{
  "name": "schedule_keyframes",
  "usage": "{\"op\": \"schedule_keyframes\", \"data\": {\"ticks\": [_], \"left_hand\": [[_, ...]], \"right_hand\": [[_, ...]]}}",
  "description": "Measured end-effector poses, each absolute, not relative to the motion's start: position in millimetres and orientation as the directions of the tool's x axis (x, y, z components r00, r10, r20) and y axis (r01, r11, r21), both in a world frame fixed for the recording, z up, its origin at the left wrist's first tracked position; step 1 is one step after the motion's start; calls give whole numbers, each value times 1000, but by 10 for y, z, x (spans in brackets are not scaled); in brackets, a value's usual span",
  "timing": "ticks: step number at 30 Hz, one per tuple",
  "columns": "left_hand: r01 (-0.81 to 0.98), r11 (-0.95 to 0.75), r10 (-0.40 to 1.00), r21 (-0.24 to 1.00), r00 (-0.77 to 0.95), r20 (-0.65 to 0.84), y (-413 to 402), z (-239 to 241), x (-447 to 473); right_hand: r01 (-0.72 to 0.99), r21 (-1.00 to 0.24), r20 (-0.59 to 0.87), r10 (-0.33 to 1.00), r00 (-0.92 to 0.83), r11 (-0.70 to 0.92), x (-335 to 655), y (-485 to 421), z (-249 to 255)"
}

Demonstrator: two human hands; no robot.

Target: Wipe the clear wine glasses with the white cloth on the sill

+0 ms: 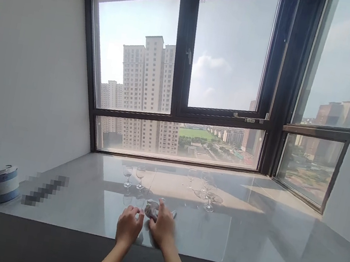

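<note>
Near the front edge of the sill, my right hand [163, 227] is closed on a crumpled pale cloth [151, 210], part of which sticks out past the fingers. Close by on the left, my left hand [128, 226] has its fingers curled in toward the cloth; what they hold, if anything, is hidden. Beyond the hands two clear stemmed glasses stand upright, one glass [127, 176] to the left of the other glass [140, 177]. Farther right is a group of several more stemmed glasses, the nearest glass [209, 202] standing closest to my right hand.
A glossy grey tiled windowsill [82, 205] carries everything, with sunlight and reflections across it. At the left end stands a blue-and-white striped container [3, 184], beside a blurred-out dark object [44, 190]. Dark-framed windows [182, 60] rise behind, and white walls flank both sides.
</note>
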State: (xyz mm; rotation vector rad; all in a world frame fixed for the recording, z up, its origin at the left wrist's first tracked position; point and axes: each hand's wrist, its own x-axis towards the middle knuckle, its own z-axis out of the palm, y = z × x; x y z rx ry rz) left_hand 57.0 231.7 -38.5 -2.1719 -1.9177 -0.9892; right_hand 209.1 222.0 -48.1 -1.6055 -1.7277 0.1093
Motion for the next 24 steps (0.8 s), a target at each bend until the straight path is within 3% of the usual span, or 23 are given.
{"op": "schedule_keyframes", "data": {"ticks": [24], "left_hand": [[950,-163,882,267,20,471,2448,-474,541]], "right_hand": [[779,-615,455,863,219,126,2088,2342,-553]]}}
